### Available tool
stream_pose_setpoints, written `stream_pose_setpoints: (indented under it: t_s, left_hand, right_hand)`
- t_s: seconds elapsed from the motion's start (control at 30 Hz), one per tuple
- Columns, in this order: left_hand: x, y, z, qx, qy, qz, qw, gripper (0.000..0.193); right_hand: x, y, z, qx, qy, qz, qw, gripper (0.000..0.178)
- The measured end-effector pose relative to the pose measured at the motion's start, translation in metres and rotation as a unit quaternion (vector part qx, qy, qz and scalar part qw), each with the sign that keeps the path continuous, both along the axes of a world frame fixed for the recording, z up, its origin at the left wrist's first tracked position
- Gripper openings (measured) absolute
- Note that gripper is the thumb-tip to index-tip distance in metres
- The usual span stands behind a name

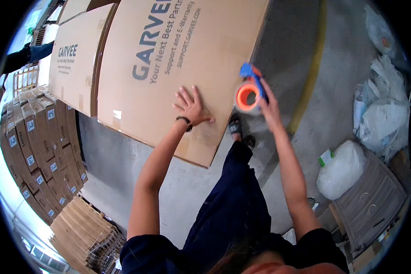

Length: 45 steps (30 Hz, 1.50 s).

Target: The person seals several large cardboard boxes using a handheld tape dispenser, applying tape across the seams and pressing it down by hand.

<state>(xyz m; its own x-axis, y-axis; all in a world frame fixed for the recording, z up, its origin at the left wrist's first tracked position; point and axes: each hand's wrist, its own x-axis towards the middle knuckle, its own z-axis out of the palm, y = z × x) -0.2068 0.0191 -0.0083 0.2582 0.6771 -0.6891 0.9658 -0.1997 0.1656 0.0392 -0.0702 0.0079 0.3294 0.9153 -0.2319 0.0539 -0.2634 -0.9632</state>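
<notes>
A large brown cardboard box (164,100) stands before me, dark print on its near face. Flat against it near the lower right corner lies my left hand (192,108), fingers spread, a dark band on the wrist. My right hand (270,109) grips a tape dispenser (251,73) with a blue frame and an orange hub, holding a roll of clear tape. The dispenser is at the box's right edge; whether it touches the cardboard I cannot tell. A short strip of clear tape (205,136) seems to shine near the box's lower corner.
A second printed box (75,68) stands left of the large one. Stacked cartons (43,150) and flat cardboard sheets (80,228) are farther left. On the right are plastic bags (342,169), a grey drawer cabinet (372,196) and a yellow floor line (313,77). Another person's arm (29,55) shows at upper left.
</notes>
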Motion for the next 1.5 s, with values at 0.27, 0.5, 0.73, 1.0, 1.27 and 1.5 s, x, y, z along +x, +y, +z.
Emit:
stream_pose_setpoints:
  t_s: [0.27, 0.5, 0.73, 1.0, 1.27, 1.5]
  left_hand:
    - [-0.004, -0.008, -0.002, -0.001, 0.012, -0.027, 1.0, 0.136]
    - [-0.062, -0.038, -0.014, 0.153, -0.181, -0.307, 0.922, 0.123]
    - [-0.172, -0.136, -0.008, 0.165, -0.085, -0.526, 0.83, 0.108]
    - [-0.179, -0.133, -0.032, 0.266, -0.168, -0.496, 0.81, 0.075]
    - [-0.179, -0.125, -0.032, 0.247, -0.129, -0.524, 0.805, 0.089]
    - [-0.167, -0.121, -0.026, 0.138, -0.145, -0.531, 0.824, 0.075]
  right_hand:
    - [-0.183, -0.215, 0.027, -0.187, 0.052, 0.063, 0.979, 0.068]
    - [-0.175, -0.222, 0.003, -0.112, 0.081, 0.049, 0.989, 0.058]
    - [-0.203, -0.242, 0.003, -0.09, 0.068, -0.046, 0.993, 0.058]
    - [-0.267, -0.261, -0.027, 0.041, 0.065, -0.158, 0.984, 0.059]
    - [-0.434, -0.347, -0.053, -0.02, 0.074, -0.155, 0.985, 0.07]
    - [-0.406, -0.23, -0.092, -0.039, 0.147, -0.2, 0.968, 0.059]
